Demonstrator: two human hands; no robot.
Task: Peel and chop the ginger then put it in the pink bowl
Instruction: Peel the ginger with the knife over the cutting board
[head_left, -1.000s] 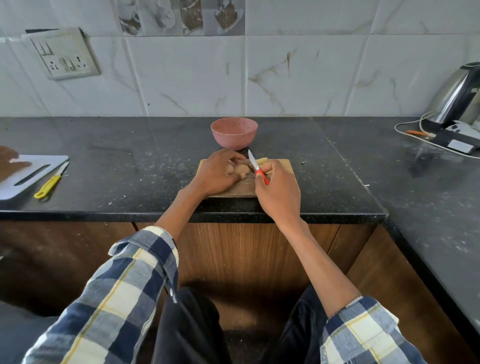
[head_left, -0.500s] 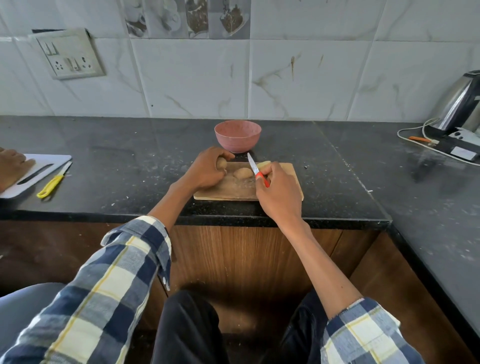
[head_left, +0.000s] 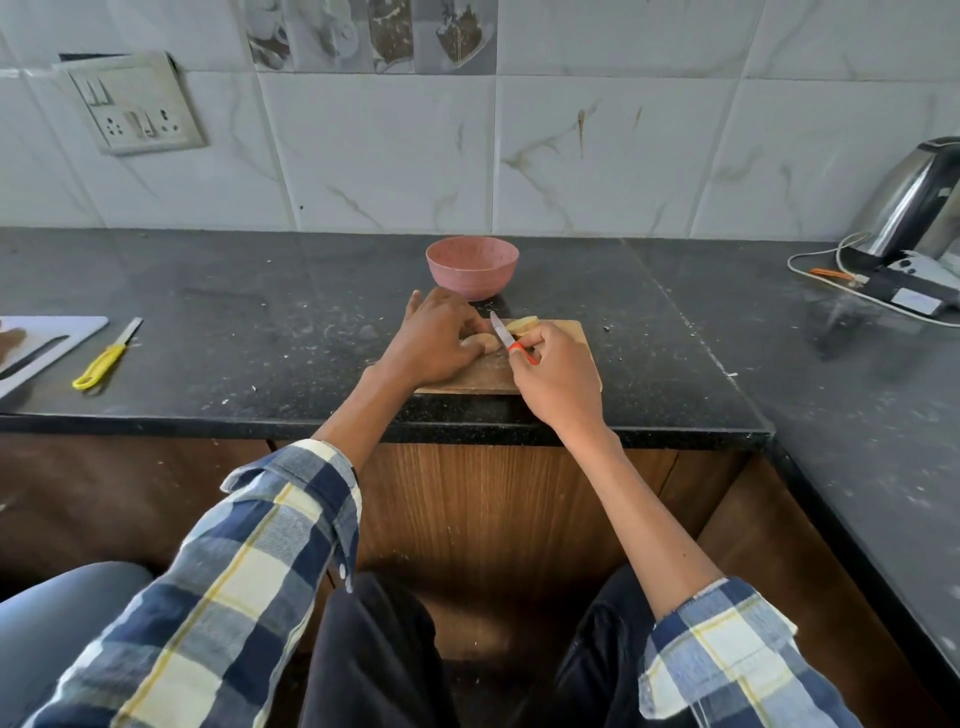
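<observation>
A small wooden cutting board (head_left: 576, 338) lies near the counter's front edge. On it, my left hand (head_left: 439, 340) holds down a pale peeled piece of ginger (head_left: 483, 340) with curled fingers. My right hand (head_left: 558, 376) grips a small knife (head_left: 500, 332) by its red handle, blade tip up and pointing away, right beside that ginger. A second yellowish ginger piece (head_left: 521, 326) lies just behind the knife hand. The pink bowl (head_left: 471, 267) stands empty-looking just behind the board.
At the left, a white cutting board (head_left: 52, 343) with another person's hand (head_left: 11, 340) on it, and a yellow-handled peeler (head_left: 104, 358) beside it. A steel kettle (head_left: 914, 202) with cables and a charger sits at the far right. The black counter turns a corner on the right.
My left hand has moved right again, from the board's left end onto the ginger next to the blade. The knife hand has barely moved.
</observation>
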